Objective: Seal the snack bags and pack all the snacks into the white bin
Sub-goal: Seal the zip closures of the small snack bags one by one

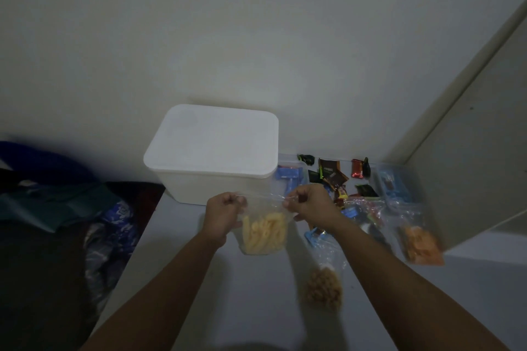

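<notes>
A clear bag of pale yellow stick snacks point(263, 232) hangs above the table in front of the white bin point(212, 151). My left hand point(224, 214) pinches the left end of its top edge, and my right hand point(309, 204) pinches the right end. The bin stands against the wall with its lid on. A clear bag of round brown snacks point(325, 288) lies on the table below my right forearm. Another clear bag with orange snacks point(420, 245) lies at the right. Small wrapped candies point(332, 175) lie scattered right of the bin.
A clear container with blue packets point(395, 184) sits at the back right near a wall corner. Dark clothes and blue patterned fabric point(114, 225) are piled beyond the table's left edge. The white table point(256, 308) runs toward me.
</notes>
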Action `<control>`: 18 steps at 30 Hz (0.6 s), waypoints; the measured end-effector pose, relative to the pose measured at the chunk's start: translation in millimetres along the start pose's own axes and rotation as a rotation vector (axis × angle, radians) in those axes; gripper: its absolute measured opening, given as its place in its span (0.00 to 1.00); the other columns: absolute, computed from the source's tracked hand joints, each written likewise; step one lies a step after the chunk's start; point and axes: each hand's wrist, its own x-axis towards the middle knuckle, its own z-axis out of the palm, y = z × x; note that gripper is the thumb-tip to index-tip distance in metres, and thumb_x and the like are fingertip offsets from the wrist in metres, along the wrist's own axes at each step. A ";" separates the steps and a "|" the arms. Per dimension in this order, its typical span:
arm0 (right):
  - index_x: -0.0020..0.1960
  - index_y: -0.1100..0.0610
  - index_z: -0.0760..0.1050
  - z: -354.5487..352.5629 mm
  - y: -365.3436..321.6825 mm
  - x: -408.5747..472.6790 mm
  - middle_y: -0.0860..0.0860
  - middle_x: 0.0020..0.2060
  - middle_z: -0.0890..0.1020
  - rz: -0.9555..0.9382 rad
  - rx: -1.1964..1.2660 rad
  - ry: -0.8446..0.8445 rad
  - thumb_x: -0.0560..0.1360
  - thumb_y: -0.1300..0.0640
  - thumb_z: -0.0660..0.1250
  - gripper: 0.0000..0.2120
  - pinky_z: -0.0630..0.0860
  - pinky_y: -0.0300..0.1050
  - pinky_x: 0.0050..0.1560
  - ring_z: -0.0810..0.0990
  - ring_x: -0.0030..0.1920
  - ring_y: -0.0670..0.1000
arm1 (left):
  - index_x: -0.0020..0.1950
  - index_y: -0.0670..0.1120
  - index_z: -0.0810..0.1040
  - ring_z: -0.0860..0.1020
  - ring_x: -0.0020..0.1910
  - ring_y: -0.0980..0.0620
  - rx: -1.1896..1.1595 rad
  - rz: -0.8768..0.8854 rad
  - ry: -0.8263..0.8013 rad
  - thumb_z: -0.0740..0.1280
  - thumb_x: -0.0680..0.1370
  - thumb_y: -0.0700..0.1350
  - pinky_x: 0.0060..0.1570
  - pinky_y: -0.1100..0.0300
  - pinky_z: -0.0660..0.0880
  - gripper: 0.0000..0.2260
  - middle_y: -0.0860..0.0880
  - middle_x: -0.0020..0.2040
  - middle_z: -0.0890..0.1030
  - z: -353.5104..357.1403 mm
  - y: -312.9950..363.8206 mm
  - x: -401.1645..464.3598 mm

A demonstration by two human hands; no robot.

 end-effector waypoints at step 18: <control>0.62 0.60 0.74 9.1 6.2 34.5 0.55 0.50 0.81 0.084 -0.055 0.067 0.70 0.58 0.74 0.22 0.80 0.54 0.52 0.81 0.51 0.55 | 0.34 0.45 0.73 0.79 0.40 0.44 0.366 0.115 0.268 0.71 0.69 0.46 0.45 0.54 0.76 0.09 0.49 0.32 0.77 7.1 -8.0 7.1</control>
